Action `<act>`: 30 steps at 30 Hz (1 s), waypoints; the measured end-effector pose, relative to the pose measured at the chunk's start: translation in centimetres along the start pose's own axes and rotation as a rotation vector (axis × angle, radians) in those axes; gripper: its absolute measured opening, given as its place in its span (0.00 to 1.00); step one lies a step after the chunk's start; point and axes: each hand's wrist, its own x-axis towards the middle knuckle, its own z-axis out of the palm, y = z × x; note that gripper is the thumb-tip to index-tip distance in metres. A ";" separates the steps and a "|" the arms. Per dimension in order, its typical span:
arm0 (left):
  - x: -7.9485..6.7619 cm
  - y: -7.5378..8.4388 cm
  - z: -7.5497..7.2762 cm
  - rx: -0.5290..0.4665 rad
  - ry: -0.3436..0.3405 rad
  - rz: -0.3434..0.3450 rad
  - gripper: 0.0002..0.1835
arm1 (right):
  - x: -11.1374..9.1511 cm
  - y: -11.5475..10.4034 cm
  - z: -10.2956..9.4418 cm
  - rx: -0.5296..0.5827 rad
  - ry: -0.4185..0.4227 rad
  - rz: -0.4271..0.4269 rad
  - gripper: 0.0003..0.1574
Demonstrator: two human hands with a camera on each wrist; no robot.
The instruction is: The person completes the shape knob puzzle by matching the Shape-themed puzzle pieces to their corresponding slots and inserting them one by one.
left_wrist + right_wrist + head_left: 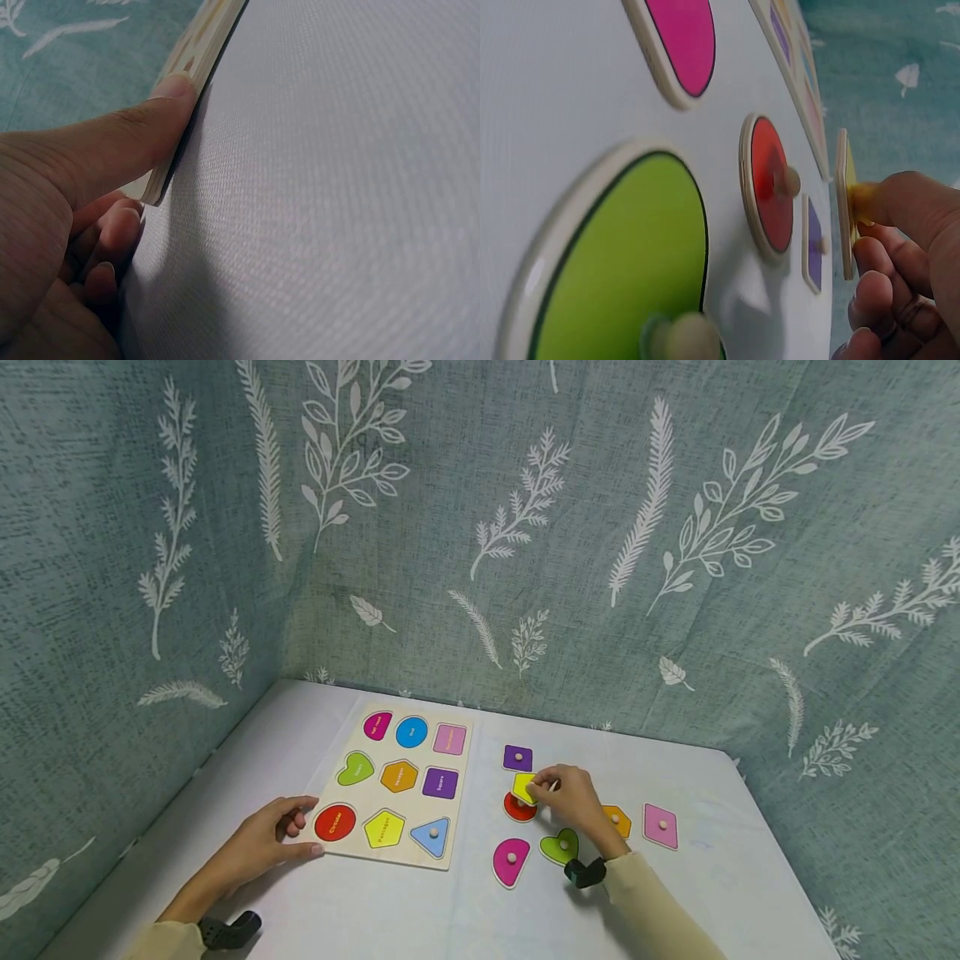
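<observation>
My right hand (572,795) pinches a yellow pentagon puzzle piece (845,202) by its knob, lifted above the table. In the head view the piece overlaps a red round piece (517,810). Farther back lies a purple square piece (512,762). My left hand (262,843) grips the near left corner of the wooden shape puzzle board (382,857); its thumb (161,112) presses the board's edge. A knobbed blue triangle piece (429,843) sits in the board's near right recess. Beside it, the yellow pentagon recess (384,823) shows its printed label.
Nearer me lie a magenta half-round piece (504,870) and a green heart piece (553,850). An orange hexagon piece (621,827), partly behind my right wrist, and a pink rectangle piece (660,839) lie to the right. Patterned green cloth (480,568) hangs behind the white table (720,893).
</observation>
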 end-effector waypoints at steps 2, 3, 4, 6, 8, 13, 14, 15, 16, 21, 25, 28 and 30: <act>0.0 0.0 0.0 0.001 0.000 0.001 0.52 | -0.1 -0.3 0.1 0.004 -0.011 0.003 0.06; 0.0 0.0 0.0 0.001 -0.001 0.002 0.52 | -0.1 -0.5 0.2 0.007 -0.015 -0.001 0.05; 0.0 0.0 0.0 0.003 -0.001 0.003 0.52 | -0.1 -0.6 0.3 0.010 -0.019 -0.008 0.05; 0.0 0.0 0.0 0.007 0.001 0.004 0.52 | -0.2 -0.9 0.4 0.016 -0.026 -0.027 0.05; 0.0 0.0 0.0 0.011 0.002 0.005 0.52 | -0.3 -1.2 0.6 0.020 -0.031 -0.042 0.05; 0.1 -0.1 0.0 0.013 0.001 -0.002 0.53 | -0.3 -1.6 1.1 0.015 -0.040 -0.064 0.04; 0.1 -0.1 0.1 0.012 0.001 -0.005 0.53 | -0.3 -1.6 1.2 0.014 -0.042 -0.071 0.05; 0.1 -0.2 0.1 0.012 0.000 -0.005 0.53 | -0.3 -1.8 1.3 0.016 -0.045 -0.078 0.05; 0.1 -0.2 0.1 0.010 0.000 -0.005 0.53 | -0.3 -1.9 1.4 0.019 -0.047 -0.086 0.05; 0.1 -0.2 0.1 0.012 0.002 -0.002 0.52 | -0.4 -2.3 1.9 0.029 -0.060 -0.095 0.07; 0.1 -0.1 0.1 0.012 0.003 -0.007 0.53 | -0.3 -2.9 2.2 0.051 -0.072 -0.080 0.07; 0.1 -0.1 0.1 0.011 0.003 -0.007 0.53 | -0.3 -3.3 2.4 0.063 -0.077 -0.089 0.07; 0.1 -0.1 0.1 0.012 0.004 -0.008 0.53 | -0.3 -3.5 2.6 0.064 -0.075 -0.110 0.07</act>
